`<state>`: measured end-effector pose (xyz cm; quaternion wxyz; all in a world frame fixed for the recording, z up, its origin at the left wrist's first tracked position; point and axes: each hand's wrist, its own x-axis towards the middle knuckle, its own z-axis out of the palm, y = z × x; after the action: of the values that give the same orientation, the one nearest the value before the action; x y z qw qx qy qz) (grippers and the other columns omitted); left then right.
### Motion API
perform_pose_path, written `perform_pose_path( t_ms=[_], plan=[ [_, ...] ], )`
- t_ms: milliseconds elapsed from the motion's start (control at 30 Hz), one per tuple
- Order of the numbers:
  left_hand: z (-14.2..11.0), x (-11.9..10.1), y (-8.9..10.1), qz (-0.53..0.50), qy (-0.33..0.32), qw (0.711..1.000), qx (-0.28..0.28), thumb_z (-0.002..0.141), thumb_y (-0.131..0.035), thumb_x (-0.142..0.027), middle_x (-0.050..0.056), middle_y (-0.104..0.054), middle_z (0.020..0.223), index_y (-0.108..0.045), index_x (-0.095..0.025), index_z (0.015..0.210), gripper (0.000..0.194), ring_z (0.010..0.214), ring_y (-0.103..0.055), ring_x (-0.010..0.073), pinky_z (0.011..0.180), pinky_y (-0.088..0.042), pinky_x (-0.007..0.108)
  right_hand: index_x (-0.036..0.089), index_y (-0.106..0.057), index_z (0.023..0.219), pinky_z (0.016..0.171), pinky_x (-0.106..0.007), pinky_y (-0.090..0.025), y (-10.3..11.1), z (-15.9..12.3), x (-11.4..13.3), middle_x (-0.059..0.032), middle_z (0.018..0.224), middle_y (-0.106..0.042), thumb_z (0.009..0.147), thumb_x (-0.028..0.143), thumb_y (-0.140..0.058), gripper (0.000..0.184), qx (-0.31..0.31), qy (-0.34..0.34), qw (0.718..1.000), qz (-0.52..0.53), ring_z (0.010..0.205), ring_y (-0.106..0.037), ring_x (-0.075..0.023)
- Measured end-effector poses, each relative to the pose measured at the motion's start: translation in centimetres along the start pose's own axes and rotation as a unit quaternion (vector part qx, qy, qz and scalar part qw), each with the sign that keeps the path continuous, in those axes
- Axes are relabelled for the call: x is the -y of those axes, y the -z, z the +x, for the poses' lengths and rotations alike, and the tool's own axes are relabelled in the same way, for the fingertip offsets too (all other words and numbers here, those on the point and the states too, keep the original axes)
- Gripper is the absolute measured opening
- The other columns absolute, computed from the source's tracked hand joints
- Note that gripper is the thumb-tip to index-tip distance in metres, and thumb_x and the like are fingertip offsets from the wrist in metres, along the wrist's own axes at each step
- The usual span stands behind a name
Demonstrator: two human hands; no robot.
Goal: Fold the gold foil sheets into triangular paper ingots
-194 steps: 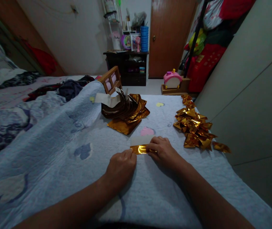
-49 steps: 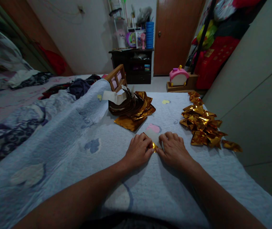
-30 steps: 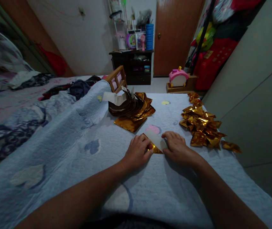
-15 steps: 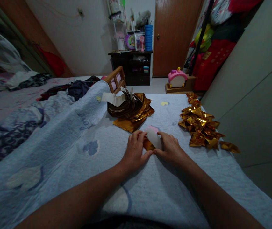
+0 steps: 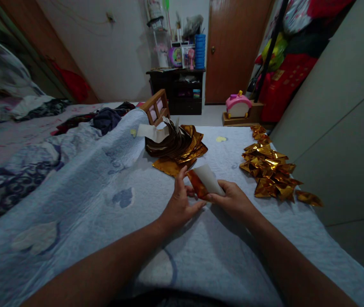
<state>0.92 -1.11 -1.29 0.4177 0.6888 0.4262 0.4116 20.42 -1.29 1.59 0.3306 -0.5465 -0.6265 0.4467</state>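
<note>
A partly folded sheet of gold foil paper point(image 5: 203, 182), white on its back, is lifted slightly off the blue quilt point(image 5: 105, 204). My right hand point(image 5: 233, 200) grips its lower right side. My left hand point(image 5: 178, 200) touches its left gold edge, fingers spread and thumb resting on the quilt. Just beyond my hands lies a fanned stack of flat gold sheets point(image 5: 177, 149). To the right sits a heap of folded gold pieces point(image 5: 270, 168).
A small wooden frame point(image 5: 156, 106) stands behind the gold stack. Rumpled bedding and clothes point(image 5: 25, 140) fill the left. A grey cupboard wall point(image 5: 338, 128) borders the quilt on the right. A pink toy point(image 5: 238, 104), dark shelf unit point(image 5: 177, 87) and door point(image 5: 233, 47) are far back.
Earlier both hands pressed the gold paper flat as a long strip. Since then it was folded smaller, and now it is raised off the quilt, white side showing.
</note>
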Motion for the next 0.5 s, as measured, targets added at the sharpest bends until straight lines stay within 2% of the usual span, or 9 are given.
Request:
perform_pose_path(
  t_ms=[67, 200, 267, 367, 433, 500],
  plan=[
    [0.2, -0.3, 0.0, -0.095, 0.034, 0.995, 0.004, 0.078, -0.076, -0.022, 0.016, -0.039, 0.147, -0.002, -0.037, 0.152, 0.106, 0.091, -0.069, 0.0163, 0.086, -0.056, 0.038, 0.014, -0.072, 0.094, 0.062, -0.028, -0.041, -0.4, 0.0, -0.1, -0.0043, 0.083, -0.069, 0.075, 0.037, -0.071, 0.030, 0.007, -0.007, 0.996, 0.084, 0.071, -0.058, -0.0183],
    [0.7, -0.7, 0.2, -0.252, 0.069, 0.965, 0.026, 0.082, -0.074, -0.027, 0.007, -0.066, 0.116, -0.011, -0.029, 0.148, 0.091, 0.101, -0.069, 0.0206, 0.092, -0.053, 0.038, 0.013, -0.071, 0.103, 0.061, -0.026, -0.040, -1.2, 0.0, -0.4, -0.0043, 0.086, -0.070, 0.076, 0.039, -0.073, 0.037, 0.027, -0.016, 0.984, 0.175, 0.070, -0.057, -0.0155],
    [0.9, -0.7, 0.3, -0.266, 0.080, 0.960, 0.018, 0.082, -0.074, -0.028, 0.003, -0.069, 0.103, -0.021, -0.027, 0.144, 0.081, 0.099, -0.069, 0.0197, 0.092, -0.051, 0.036, 0.014, -0.071, 0.101, 0.059, -0.025, -0.040, -1.4, 0.0, -0.5, -0.0036, 0.084, -0.069, 0.077, 0.039, -0.074, 0.036, 0.042, -0.018, 0.981, 0.189, 0.068, -0.056, -0.0144],
    [0.9, -0.8, 0.5, -0.259, 0.092, 0.962, 0.006, 0.083, -0.072, -0.029, 0.002, -0.068, 0.098, -0.037, -0.025, 0.134, 0.062, 0.095, -0.068, 0.0184, 0.087, -0.052, 0.033, 0.016, -0.068, 0.107, 0.064, -0.028, -0.048, -1.3, 0.1, -0.5, -0.0054, 0.092, -0.071, 0.073, 0.041, -0.078, 0.043, 0.067, -0.018, 0.968, 0.239, 0.075, -0.063, -0.0176],
    [0.9, -0.8, 0.6, -0.257, 0.103, 0.961, 0.012, 0.084, -0.071, -0.030, 0.003, -0.068, 0.101, -0.045, -0.024, 0.128, 0.052, 0.095, -0.068, 0.0186, 0.085, -0.052, 0.032, 0.019, -0.063, 0.114, 0.074, -0.033, -0.054, -1.1, 0.3, -0.6, -0.0079, 0.104, -0.071, 0.070, 0.042, -0.080, 0.052, 0.052, -0.002, 0.961, 0.270, 0.088, -0.067, -0.0221],
    [0.8, -0.8, 0.7, -0.258, 0.112, 0.959, 0.027, 0.084, -0.070, -0.029, 0.005, -0.068, 0.105, -0.050, -0.023, 0.127, 0.047, 0.096, -0.068, 0.0189, 0.084, -0.053, 0.033, 0.022, -0.058, 0.122, 0.082, -0.037, -0.055, -0.7, 0.4, -0.7, -0.0097, 0.112, -0.070, 0.070, 0.044, -0.081, 0.061, 0.005, 0.012, 0.965, 0.263, 0.099, -0.067, -0.0248]
  ],
)
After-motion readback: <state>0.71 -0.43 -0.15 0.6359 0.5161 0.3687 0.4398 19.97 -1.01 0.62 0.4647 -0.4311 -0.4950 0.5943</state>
